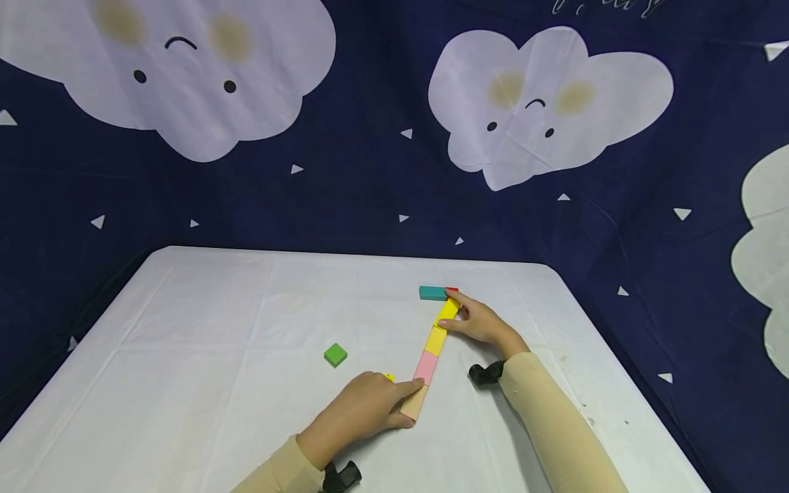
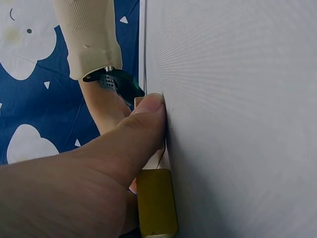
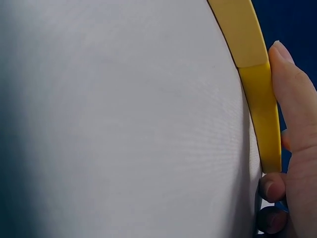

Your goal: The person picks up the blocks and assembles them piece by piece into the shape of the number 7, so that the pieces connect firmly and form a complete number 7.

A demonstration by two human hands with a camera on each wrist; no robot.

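Observation:
A slanting row of flat wooden blocks runs across the white table in the head view. From near to far come a natural wood block (image 1: 414,404), a pink block (image 1: 426,368), a yellow block (image 1: 435,340) and a second yellow block (image 1: 448,311). My left hand (image 1: 364,409) holds the natural wood block, thumb at its near end and index finger by the pink joint. Thumb and index finger of my right hand (image 1: 483,323) grip the far yellow block (image 3: 262,119). Beyond that hand lie a teal block (image 1: 432,293) and a red block (image 1: 453,289), partly covered by a fingertip.
A green block (image 1: 335,355) lies by itself left of the row. Another yellow block (image 1: 389,377) shows just behind my left hand, mostly hidden. The white table (image 1: 203,329) ends at a dark blue cloth (image 1: 364,198) printed with clouds.

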